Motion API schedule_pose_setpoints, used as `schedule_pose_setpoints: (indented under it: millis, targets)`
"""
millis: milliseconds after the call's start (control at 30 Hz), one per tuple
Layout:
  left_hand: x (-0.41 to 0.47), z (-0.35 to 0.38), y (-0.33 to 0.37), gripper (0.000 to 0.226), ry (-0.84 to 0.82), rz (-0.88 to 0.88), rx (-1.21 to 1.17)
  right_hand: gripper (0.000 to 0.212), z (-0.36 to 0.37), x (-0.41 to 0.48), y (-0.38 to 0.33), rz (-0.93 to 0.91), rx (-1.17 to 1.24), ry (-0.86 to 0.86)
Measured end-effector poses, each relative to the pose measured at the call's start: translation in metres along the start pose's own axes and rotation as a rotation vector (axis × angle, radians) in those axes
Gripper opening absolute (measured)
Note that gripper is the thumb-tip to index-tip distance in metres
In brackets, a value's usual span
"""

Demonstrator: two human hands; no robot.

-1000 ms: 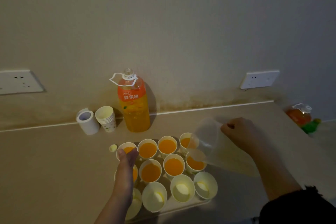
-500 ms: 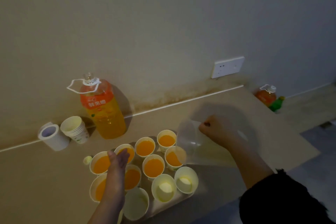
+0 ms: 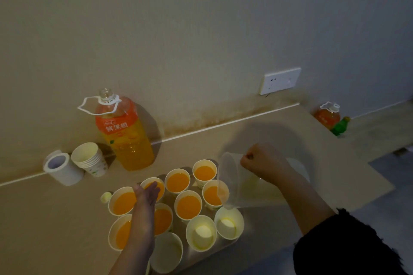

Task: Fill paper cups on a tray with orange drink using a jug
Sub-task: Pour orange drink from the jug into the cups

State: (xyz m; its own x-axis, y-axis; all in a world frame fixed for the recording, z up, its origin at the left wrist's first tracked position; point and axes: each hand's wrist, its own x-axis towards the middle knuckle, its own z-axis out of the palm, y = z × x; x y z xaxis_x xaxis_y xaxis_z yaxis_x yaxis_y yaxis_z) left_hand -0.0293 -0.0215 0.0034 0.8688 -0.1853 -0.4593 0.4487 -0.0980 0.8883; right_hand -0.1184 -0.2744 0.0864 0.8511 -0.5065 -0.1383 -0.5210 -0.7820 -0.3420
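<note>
Several paper cups stand in rows on a tray (image 3: 223, 249) near the table's front edge. Most hold orange drink, such as one filled cup (image 3: 188, 206); three front cups, such as one empty cup (image 3: 201, 232), hold almost none. My right hand (image 3: 261, 163) grips a clear plastic jug (image 3: 237, 182), tipped on its side with its spout low over the right-hand cups. The jug looks nearly empty. My left hand (image 3: 145, 203) lies flat, fingers together, over the left cups, holding nothing.
A large orange drink bottle (image 3: 125, 134) stands uncapped at the wall; its yellow cap (image 3: 106, 197) lies left of the tray. A stack of spare cups (image 3: 90, 159) and a tape roll (image 3: 60, 167) sit at left. Two bottles (image 3: 330, 118) stand on the floor at right.
The camera has swung right, shifting the scene left in the frame. The jug has tipped lower toward the front right cups. My left hand stays over the left cups.
</note>
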Motion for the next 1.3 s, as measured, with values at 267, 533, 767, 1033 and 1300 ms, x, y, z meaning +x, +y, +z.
schedule_pose_setpoints:
  millis: [267,533,767,1033,1300]
  targets:
    - [-0.002,-0.002,-0.002,0.081,0.0,0.015,-0.01,0.04,0.001,0.002,-0.006,-0.026,-0.019,0.0]
    - [-0.002,-0.004,-0.002,0.077,0.005,0.005,-0.008,0.041,-0.002,0.002,-0.012,-0.048,-0.074,0.013]
    - [-0.004,-0.005,-0.003,0.077,0.009,0.005,-0.023,0.042,-0.003,0.002,-0.015,-0.05,-0.107,0.033]
    - [-0.005,-0.007,-0.004,0.079,0.019,0.005,-0.03,0.041,-0.004,0.0,-0.016,-0.058,-0.078,0.045]
    - [-0.01,-0.009,-0.002,0.08,0.007,-0.021,-0.049,0.042,-0.005,-0.003,-0.012,-0.047,-0.056,0.059]
